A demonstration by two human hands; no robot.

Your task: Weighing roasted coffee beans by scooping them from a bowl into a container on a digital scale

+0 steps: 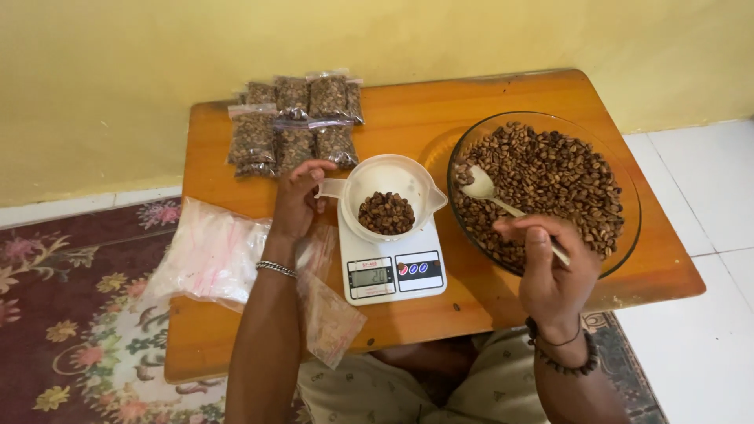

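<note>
My left hand (298,196) grips the handle of a white measuring cup (390,174) that stands on a small white digital scale (390,271). Some brown beans (386,213) lie in the cup's bottom. My right hand (547,267) holds a white spoon (485,188) by its handle, its bowl resting among the brown beans in a large glass bowl (550,129) to the right of the scale. The spoon's bowl looks empty.
Everything sits on a low orange wooden table (440,110) against a yellow wall. Several sealed clear bags of beans (294,122) lie at the back left. A pile of empty plastic bags (212,251) and one loose bag (328,318) lie at the left front. A patterned rug (71,314) covers the floor on the left.
</note>
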